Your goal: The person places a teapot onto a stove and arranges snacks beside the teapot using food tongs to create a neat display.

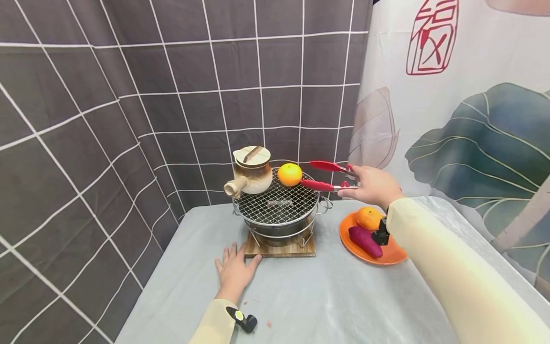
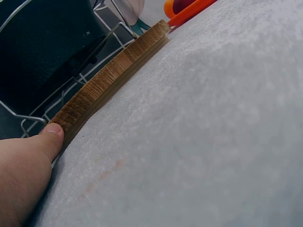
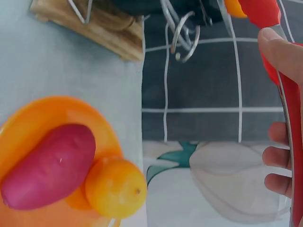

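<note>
On the pale grey cloth surface, the right hand grips red-tipped metal tongs, spread beside the round orange on the wire-mesh grill; close them gently, centred. The left hand lies flat, steadying the wooden board.

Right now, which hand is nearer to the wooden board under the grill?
Left. The left hand lies flat on the table, its thumb touching the wooden board. The right hand holds red tongs up beside the grill, apart from it.

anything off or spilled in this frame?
Only faint reddish smudges on the tablecloth near the left hand. Teapot and orange sit upright on the grill; nothing tipped.
</note>
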The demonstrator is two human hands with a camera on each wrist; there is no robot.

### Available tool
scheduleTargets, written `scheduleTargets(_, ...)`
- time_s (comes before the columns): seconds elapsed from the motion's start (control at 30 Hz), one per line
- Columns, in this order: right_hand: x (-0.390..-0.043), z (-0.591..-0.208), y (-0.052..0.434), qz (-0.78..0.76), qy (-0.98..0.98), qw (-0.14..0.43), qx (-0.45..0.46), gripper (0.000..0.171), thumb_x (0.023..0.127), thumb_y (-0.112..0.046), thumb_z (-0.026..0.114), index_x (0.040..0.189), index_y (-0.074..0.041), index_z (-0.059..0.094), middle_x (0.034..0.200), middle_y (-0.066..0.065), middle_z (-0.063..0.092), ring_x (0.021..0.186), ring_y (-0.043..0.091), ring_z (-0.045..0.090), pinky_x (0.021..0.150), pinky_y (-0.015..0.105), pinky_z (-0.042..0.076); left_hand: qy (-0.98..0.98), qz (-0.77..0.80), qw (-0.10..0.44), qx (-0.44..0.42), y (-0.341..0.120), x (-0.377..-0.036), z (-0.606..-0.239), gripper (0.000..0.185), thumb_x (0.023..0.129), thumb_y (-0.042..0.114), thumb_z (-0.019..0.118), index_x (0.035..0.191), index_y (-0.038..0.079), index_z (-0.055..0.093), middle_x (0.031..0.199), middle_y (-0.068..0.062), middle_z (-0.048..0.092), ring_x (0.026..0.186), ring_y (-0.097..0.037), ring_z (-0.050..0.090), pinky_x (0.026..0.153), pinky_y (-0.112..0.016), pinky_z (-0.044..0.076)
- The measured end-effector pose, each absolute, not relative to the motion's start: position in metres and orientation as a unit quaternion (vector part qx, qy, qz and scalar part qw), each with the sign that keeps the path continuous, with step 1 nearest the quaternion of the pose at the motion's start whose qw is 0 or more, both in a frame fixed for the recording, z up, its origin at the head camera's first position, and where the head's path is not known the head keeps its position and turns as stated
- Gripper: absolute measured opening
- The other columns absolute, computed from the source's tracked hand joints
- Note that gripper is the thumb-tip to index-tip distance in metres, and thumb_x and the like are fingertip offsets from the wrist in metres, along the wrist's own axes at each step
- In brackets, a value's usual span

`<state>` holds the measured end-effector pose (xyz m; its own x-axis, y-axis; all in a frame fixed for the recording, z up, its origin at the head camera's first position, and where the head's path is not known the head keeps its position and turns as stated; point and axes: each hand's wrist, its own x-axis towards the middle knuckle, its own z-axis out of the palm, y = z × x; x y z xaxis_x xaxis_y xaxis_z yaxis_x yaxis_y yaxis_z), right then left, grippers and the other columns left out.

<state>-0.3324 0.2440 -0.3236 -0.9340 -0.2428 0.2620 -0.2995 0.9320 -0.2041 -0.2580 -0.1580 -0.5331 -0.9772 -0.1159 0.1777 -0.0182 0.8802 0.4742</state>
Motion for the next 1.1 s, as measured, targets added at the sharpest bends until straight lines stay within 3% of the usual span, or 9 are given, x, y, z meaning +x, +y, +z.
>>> scheduleTargets(0.07,-0.331,-0.326,0.252,0.127,-0.974,0.124,0.141,0.092,0.082,-0.071,0.068,0.141,-0.002,0.055,0.123,0.020,0.068,0.109,0.039,0.064,0.084,0.062,0.053,-0.964,-0.242,0.102,0.034,-0.158,-0.258,-0.533,0.072,0.093,0.060,0.059,0.147,0.013,0.053,0.159,-0.023,0.036,0.149,-0.049,0.021,0.115,-0.074,0.003)
scheduleTargets(0.2,-0.325,-0.330,0.265,0.136,-0.974,0.122,0.132,0.097,0.079,-0.077,0.066,0.140,-0.002,0.056,0.115,0.018,0.070,0.102,0.036,0.065,0.080,0.059,0.055,-0.964,-0.243,0.102,0.032,-0.158,-0.259,-0.533,0.071,0.093,0.060,0.059,0.147,0.013,0.053,0.159,-0.023,0.036,0.149,-0.049,0.021,0.115,-0.074,0.003)
scheduleTargets(0.4,-0.317,-0.336,0.282,0.135,-0.979,0.097,0.118,0.105,0.081,-0.075,0.065,0.147,0.004,0.045,0.120,0.024,0.068,0.105,0.040,0.065,0.081,0.060,0.056,-0.964,-0.242,0.104,0.030,-0.159,-0.259,-0.534,0.072,0.093,0.061,0.059,0.147,0.014,0.053,0.159,-0.023,0.036,0.149,-0.050,0.021,0.115,-0.074,0.004)
scheduleTargets(0.77,-0.306,-0.350,0.309,0.137,-0.982,0.091,0.094,0.106,0.079,-0.080,0.062,0.141,0.006,0.051,0.117,0.028,0.068,0.099,0.041,0.066,0.076,0.060,0.057,-0.964,-0.242,0.104,0.029,-0.158,-0.257,-0.533,0.071,0.093,0.061,0.060,0.147,0.013,0.054,0.158,-0.023,0.036,0.148,-0.050,0.022,0.114,-0.074,0.005)
scheduleTargets(1.1,-0.297,-0.368,0.332,0.156,-0.982,0.087,0.065,0.108,0.074,-0.084,0.063,0.137,0.004,0.053,0.113,0.028,0.068,0.089,0.036,0.066,0.065,0.052,0.060,-0.966,-0.237,0.100,0.031,-0.158,-0.258,-0.533,0.072,0.094,0.061,0.059,0.147,0.013,0.053,0.159,-0.023,0.036,0.149,-0.050,0.021,0.114,-0.074,0.006)
